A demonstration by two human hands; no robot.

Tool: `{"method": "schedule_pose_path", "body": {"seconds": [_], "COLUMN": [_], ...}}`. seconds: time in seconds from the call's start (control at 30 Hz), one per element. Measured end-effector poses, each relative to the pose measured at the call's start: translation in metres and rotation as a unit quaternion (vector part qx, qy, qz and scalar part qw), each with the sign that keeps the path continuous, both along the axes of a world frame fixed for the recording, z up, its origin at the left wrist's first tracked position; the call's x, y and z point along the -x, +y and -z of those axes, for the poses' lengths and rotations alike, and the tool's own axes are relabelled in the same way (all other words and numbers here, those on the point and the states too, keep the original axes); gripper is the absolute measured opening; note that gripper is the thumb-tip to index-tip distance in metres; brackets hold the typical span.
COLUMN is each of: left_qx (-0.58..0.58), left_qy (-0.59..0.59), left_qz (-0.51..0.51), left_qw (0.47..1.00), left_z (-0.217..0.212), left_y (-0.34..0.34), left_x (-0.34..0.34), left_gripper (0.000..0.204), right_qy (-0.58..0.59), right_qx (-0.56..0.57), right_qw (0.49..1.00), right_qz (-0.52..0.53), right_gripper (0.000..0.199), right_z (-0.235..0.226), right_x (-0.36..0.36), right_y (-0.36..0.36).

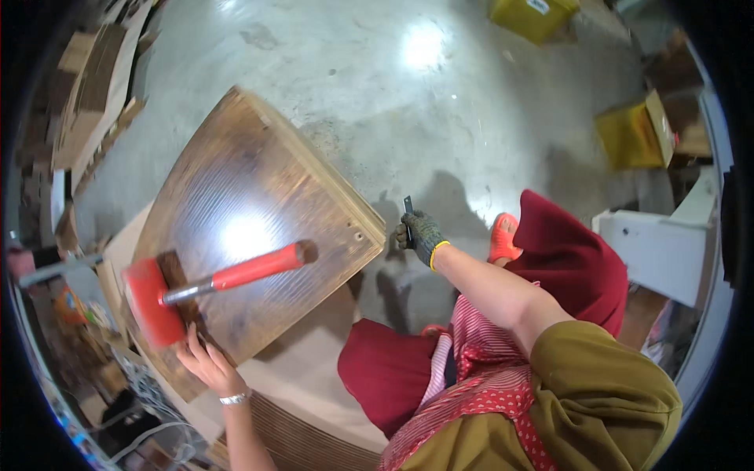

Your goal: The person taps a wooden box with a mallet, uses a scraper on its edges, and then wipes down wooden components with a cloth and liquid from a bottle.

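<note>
Left hand (pixel 210 367) beside mallet (pixel 255 267), brown wood panel (pixel 259 173), shiny grey floor (pixel 353 94)

A white label (pixel 539 5) bearing dark print marks the side of a yellow box (pixel 528 23) at the upper edge of the head view, its characters too small to make out. At right, a small red mark (pixel 675 138) shows at the edge of a second yellow box (pixel 623 139), too blurred to tell whether it is lettering. No word or number is legible.
</note>
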State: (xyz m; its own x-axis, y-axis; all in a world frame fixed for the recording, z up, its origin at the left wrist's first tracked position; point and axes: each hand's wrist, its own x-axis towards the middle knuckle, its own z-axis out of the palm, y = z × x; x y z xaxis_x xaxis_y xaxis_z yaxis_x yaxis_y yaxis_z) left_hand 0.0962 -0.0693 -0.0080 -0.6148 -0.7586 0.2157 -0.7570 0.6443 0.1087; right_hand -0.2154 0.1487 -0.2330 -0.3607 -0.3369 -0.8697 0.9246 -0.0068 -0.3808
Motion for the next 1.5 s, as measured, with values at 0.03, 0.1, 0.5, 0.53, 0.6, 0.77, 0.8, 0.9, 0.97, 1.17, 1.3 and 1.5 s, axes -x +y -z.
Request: {"method": "schedule_pose_path", "body": {"seconds": [0.03,0.1,0.5,0.53,0.6,0.77,0.8,0.9,0.97,1.17,1.3,1.5], "left_qx": [-0.011,-0.016,0.102,0.08,-0.002,-0.234,-0.291,-0.287,-0.312,-0.31,-0.222,-0.223], "left_qy": [0.013,0.014,0.291,0.346,0.426,0.58,0.639,0.687,0.683,0.618,0.657,0.628], "left_qz": [-0.01,-0.009,-0.282,-0.354,-0.528,-0.561,-0.503,-0.452,-0.431,-0.436,-0.426,-0.44], "left_qw": [1.0,1.0,0.909,0.865,0.735,0.542,0.504,0.491,0.5,0.576,0.581,0.602], "left_z": [-0.001,-0.002,0.012,0.021,0.053,0.138,0.158,0.178,0.2,0.208,0.215,0.207], "left_y": [0.004,0.002,0.01,0.014,0.006,-0.027,-0.035,-0.066,-0.072,-0.055,-0.051,-0.053], "left_x": [0.002,-0.002,-0.071,-0.1,-0.182,-0.261,-0.235,-0.307,-0.304,-0.218,-0.247,-0.245], "left_gripper": [0.044,0.045,0.047,0.048,0.058,0.072,0.071,0.067,0.066,0.052,0.046,0.049], "right_qy": [0.001,-0.014,0.162,0.196,0.243,0.478,0.487,0.47,0.542,0.48,0.49,0.506], "right_qx": [-0.002,0.025,0.084,0.071,0.07,-0.016,-0.015,0.029,0.001,-0.03,-0.006,0.0], "right_qw": [1.0,1.0,0.978,0.967,0.939,0.838,0.833,0.839,0.805,0.83,0.82,0.807], "right_qz": [-0.004,0.001,-0.103,-0.146,-0.231,-0.262,-0.261,-0.273,-0.24,-0.281,-0.295,-0.303], "right_gripper": [0.006,0.006,0.014,0.014,0.02,0.029,0.03,0.03,0.029,0.032,0.034,0.036], "right_z": [0.005,0.013,-0.016,-0.024,-0.034,-0.003,-0.004,-0.022,-0.011,-0.024,-0.022,-0.026], "right_x": [0.001,-0.001,0.059,0.061,0.057,0.022,0.026,0.019,0.019,0.034,0.02,0.022], "right_y": [0.0,0.0,-0.048,-0.052,-0.056,-0.059,-0.055,-0.07,-0.071,-0.06,-0.072,-0.07]}}
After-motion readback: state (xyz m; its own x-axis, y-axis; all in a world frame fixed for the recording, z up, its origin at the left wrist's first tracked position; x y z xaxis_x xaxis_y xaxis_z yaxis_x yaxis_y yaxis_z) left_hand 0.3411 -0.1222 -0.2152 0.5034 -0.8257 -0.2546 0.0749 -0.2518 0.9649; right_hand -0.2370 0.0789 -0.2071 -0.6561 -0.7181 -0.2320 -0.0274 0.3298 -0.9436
